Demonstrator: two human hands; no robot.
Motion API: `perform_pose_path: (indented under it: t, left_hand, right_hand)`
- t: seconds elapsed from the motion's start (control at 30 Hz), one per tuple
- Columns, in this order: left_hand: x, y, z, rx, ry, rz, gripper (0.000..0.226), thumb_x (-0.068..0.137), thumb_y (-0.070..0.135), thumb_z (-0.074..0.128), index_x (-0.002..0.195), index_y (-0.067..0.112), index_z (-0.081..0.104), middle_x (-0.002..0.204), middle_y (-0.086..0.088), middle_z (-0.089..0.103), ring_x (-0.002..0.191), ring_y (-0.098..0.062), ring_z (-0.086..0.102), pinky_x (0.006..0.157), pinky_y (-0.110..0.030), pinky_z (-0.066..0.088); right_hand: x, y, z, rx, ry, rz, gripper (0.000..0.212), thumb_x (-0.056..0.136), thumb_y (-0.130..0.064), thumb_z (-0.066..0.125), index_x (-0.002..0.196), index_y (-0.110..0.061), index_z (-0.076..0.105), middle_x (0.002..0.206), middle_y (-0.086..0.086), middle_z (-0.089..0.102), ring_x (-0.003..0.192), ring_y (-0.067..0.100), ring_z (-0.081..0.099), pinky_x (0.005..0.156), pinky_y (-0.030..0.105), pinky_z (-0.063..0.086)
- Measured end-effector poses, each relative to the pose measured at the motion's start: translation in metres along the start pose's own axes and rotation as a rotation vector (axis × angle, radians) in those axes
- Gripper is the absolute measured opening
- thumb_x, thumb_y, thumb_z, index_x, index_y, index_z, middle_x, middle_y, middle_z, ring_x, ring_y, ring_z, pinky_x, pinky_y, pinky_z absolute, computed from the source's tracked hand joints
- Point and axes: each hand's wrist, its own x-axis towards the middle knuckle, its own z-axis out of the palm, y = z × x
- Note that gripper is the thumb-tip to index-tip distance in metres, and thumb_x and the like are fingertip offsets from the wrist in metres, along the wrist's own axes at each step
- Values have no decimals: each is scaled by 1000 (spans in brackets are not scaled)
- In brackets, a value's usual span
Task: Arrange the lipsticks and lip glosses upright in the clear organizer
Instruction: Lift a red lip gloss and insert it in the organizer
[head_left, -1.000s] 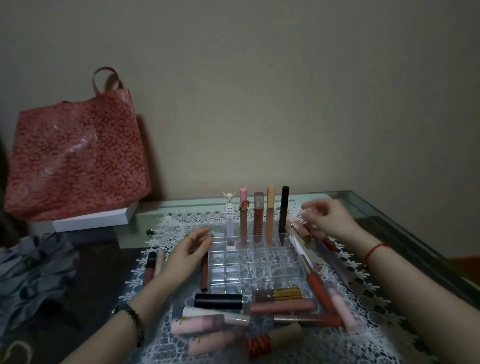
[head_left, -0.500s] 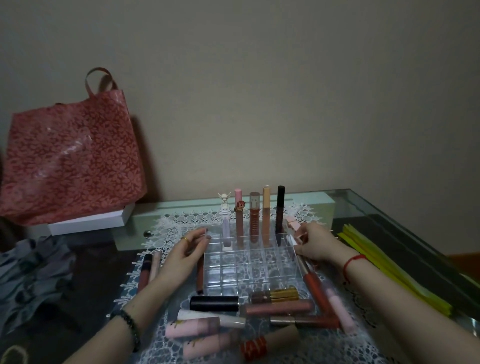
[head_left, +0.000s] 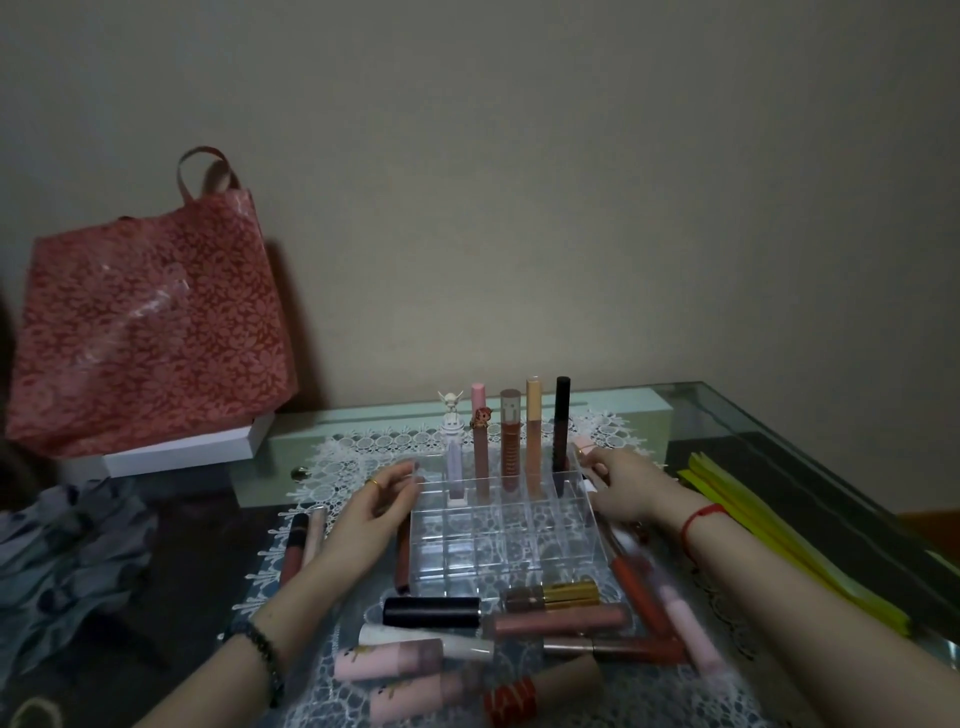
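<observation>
Organizer: a clear organizer (head_left: 506, 525) with a grid of compartments sits on a lace mat (head_left: 358, 447) on the glass surface (head_left: 727, 415), between the two hands.
Upright tubes: five stand in the organizer's far row, beyond the fingertips — a lilac tube with a white figurine cap (head_left: 454, 457), a pink-capped tube (head_left: 479, 441), a brown gloss (head_left: 510, 447), a peach tube (head_left: 533, 436) and a black-capped tube (head_left: 561, 431).
Left hand: the left hand (head_left: 371, 512) rests beside the organizer's left wall, fingers (head_left: 402, 475) loosely curled and apart, holding nothing.
Right hand: the right hand (head_left: 631, 491) is at the organizer's far right corner; its fingers are near a small pink tube (head_left: 584, 443), but I cannot tell whether they grip it.
Loose tubes left of the left fingers: two, lying side by side (head_left: 301, 545).
Loose tubes nearer the viewer: about ten lie flat, among them a black lipstick (head_left: 431, 611) and a gold-capped gloss (head_left: 553, 596); some blur together.
Elsewhere: one red patterned bag (head_left: 145, 332) stands far left.
</observation>
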Motion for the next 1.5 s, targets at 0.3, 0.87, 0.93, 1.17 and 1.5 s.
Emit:
perform_pose_path:
  t: [0.3,0.87,0.93,1.17,1.5]
  left_hand:
    - [0,1,0,73,-5,13,21,92,23,49,111,31,51,95,28,50,72,38,39,63,15,20]
    - [8,-10,-5,-35,-75,-7,28,90,20,51,116,29,47,104,16,58,101,6,53,87,-5,36]
    - [10,-14,-7,-50,-70,-15,39,88,24,54,125,28,41,107,15,57,104,2,53,91,-13,37]
    - [14,-3,-18,-89,34,94,40,78,38,58,115,40,42,112,13,57,106,-2,54,88,-18,42]
    - [19,63,-26,-144,76,364,29,83,20,63,104,38,57,100,12,66,95,-3,62,87,-24,47]
  right_hand:
    - [30,-5,6,-97,101,33,18,87,-25,52,94,-14,64,111,13,58,94,25,57,91,38,49]
    - [23,-11,-19,713,215,117,8,81,-14,65,79,-7,62,70,5,62,59,11,58,52,20,49]
    - [11,-10,-32,806,256,87,12,80,-14,66,88,-5,62,69,4,63,55,9,58,42,14,46]
    - [-17,-32,-91,785,556,-124,12,84,-13,61,94,-10,56,80,1,56,77,19,59,69,27,53]
    - [-38,-137,-114,1005,430,-524,15,85,0,56,94,-11,51,74,5,55,56,7,59,57,23,55]
